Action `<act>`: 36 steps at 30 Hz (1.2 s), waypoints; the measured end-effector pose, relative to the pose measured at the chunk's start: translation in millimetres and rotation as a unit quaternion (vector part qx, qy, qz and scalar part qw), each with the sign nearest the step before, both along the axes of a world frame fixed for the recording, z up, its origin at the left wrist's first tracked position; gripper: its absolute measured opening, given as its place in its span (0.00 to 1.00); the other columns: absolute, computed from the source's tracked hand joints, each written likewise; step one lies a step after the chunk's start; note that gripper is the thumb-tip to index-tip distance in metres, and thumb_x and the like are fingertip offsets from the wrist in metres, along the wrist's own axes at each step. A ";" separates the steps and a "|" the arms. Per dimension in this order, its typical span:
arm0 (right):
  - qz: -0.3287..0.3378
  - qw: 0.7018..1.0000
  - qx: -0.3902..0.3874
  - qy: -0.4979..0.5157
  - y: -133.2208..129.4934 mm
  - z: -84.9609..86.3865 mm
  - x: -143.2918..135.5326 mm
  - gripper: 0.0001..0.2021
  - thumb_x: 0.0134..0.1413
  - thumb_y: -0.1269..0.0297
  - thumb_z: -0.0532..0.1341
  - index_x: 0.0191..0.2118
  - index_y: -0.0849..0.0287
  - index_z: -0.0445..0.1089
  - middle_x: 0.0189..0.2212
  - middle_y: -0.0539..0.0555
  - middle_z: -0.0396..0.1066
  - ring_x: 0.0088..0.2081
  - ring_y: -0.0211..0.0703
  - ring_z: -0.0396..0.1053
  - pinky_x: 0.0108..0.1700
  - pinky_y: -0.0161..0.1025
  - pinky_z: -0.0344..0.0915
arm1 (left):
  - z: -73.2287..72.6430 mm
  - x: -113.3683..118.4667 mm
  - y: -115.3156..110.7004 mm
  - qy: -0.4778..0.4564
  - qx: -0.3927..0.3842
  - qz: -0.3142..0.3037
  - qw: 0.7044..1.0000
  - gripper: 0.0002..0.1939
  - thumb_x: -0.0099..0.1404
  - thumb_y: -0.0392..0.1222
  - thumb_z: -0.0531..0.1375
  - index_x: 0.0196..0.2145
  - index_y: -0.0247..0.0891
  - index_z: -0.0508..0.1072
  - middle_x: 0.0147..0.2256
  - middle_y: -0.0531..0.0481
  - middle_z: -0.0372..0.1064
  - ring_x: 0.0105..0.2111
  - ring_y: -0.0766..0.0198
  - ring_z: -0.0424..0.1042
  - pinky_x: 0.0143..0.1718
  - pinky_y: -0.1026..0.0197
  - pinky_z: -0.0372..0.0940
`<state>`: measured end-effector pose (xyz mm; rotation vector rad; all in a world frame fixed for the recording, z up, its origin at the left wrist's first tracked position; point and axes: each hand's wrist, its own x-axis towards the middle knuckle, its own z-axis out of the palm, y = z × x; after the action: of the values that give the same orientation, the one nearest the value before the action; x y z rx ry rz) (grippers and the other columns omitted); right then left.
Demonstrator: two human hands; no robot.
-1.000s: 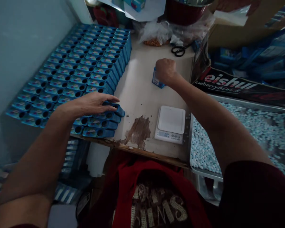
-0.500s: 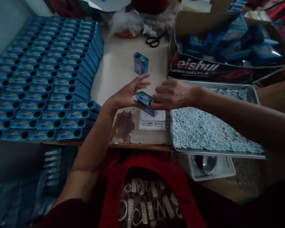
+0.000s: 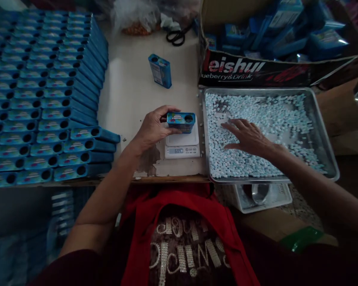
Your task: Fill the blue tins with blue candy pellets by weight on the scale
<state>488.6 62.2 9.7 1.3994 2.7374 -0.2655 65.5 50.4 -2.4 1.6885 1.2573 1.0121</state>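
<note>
My left hand (image 3: 156,126) grips a small blue box (image 3: 181,122) by its left end. The box stands upright on the small white scale (image 3: 182,152), a dark round hole in its top. Over the metal tray (image 3: 331,159), my right hand (image 3: 247,137) has its fingers spread at the light-blue and white candies (image 3: 232,163); nothing shows in its grasp. Another blue box (image 3: 161,71) stands alone on the table behind the scale.
Rows of blue boxes (image 3: 50,105) fill the left of the table. A black carton (image 3: 274,73) of blue packs stands behind the tray. Scissors (image 3: 176,37) and a plastic bag (image 3: 134,18) lie at the back. A white basket (image 3: 241,204) is below the tray.
The held box has gone from tilted above the scale to upright on it. My right hand has left the box, moved right to the candies and opened. The view has shifted.
</note>
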 end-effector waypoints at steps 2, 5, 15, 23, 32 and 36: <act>0.001 1.000 0.014 -0.025 -12.5 -19.7 5.7 0.33 0.76 0.37 0.68 0.76 0.49 0.76 0.75 0.73 0.74 0.73 0.82 0.67 0.65 0.67 0.72 | 4.3 -7.9 -3.7 0.023 0.016 0.006 1.000 0.45 0.53 0.56 0.90 0.65 0.45 0.85 0.66 0.39 0.83 0.64 0.42 0.84 0.65 0.44 0.82; 0.011 0.999 -0.010 -0.041 -22.5 -30.9 -0.7 0.23 0.78 0.48 0.66 0.68 0.54 0.80 0.63 0.73 0.79 0.63 0.76 0.74 0.59 0.62 0.74 | 11.4 -24.1 -10.4 0.037 0.016 0.036 0.999 0.49 0.55 0.53 0.90 0.70 0.46 0.81 0.66 0.38 0.83 0.66 0.41 0.83 0.67 0.41 0.80; -0.322 0.808 -0.293 0.398 1.2 0.2 -17.1 0.17 0.54 0.44 0.79 0.32 0.48 0.77 0.28 0.52 0.72 0.26 0.44 0.63 0.28 0.41 0.60 | 21.4 -45.6 -34.0 0.074 0.024 0.124 0.989 0.40 0.61 0.53 0.87 0.67 0.47 0.82 0.59 0.42 0.86 0.61 0.45 0.85 0.69 0.43 0.78; -0.393 0.683 -0.390 0.476 3.2 0.0 -16.9 0.27 0.48 0.34 0.82 0.32 0.47 0.72 0.28 0.50 0.66 0.25 0.42 0.58 0.23 0.40 0.55 | -0.7 -26.3 -30.2 0.079 0.037 0.105 0.991 0.50 0.58 0.55 0.90 0.70 0.47 0.73 0.65 0.40 0.82 0.67 0.40 0.81 0.71 0.36 0.76; -0.350 0.751 -0.321 0.458 -14.7 5.4 -37.5 0.27 0.42 0.37 0.86 0.34 0.48 0.78 0.30 0.52 0.74 0.30 0.44 0.69 0.33 0.42 0.68 | -18.4 -1.9 -27.4 0.019 0.000 0.080 0.997 0.46 0.59 0.68 0.87 0.63 0.45 0.75 0.63 0.40 0.84 0.66 0.41 0.83 0.69 0.40 0.77; -0.230 0.892 -0.183 0.343 -13.4 22.2 -35.7 0.20 0.51 0.37 0.83 0.37 0.45 0.85 0.45 0.62 0.87 0.52 0.69 0.83 0.48 0.58 0.79 | -21.5 10.0 -18.3 -0.016 -0.002 0.052 0.999 0.41 0.67 0.78 0.79 0.56 0.40 0.79 0.55 0.44 0.87 0.59 0.46 0.85 0.63 0.44 0.79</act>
<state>452.8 48.8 31.9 2.1011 2.4933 -1.4686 75.5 32.1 -23.9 1.6121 1.3378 1.0939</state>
